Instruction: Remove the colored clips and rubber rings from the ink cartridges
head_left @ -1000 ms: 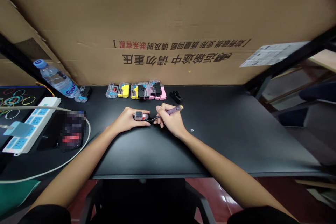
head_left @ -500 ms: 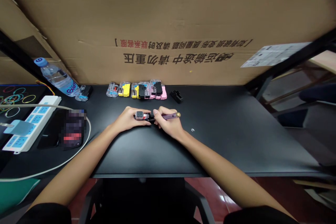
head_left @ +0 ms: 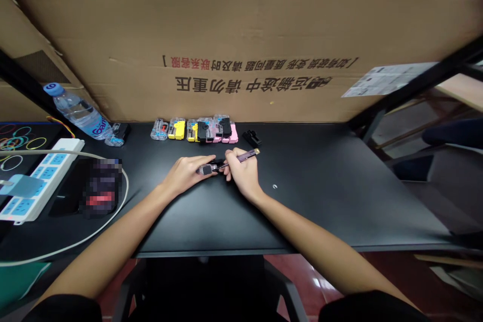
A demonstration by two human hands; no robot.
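My left hand is closed around a small clear-and-black plastic device, holding it just above the black table. Between the fingers of my right hand is a slim screwdriver with a purple handle and a gold end. Its thin shaft slants down to the left, toward the black end of the device. Fingers hide part of that end, so I cannot tell whether the tip touches. Behind my hands stands a row of similar clear cases with yellow, black and pink parts.
A black plastic part lies right of the row, and a small white C-shaped piece right of my right hand. To the left are a water bottle, a power strip, a cable and a blurred dark item. Cardboard walls the back.
The screwdriver's handle has tilted up and its shaft now shows between my hands. The device has turned slightly in my left hand. The whole view has shifted a little.
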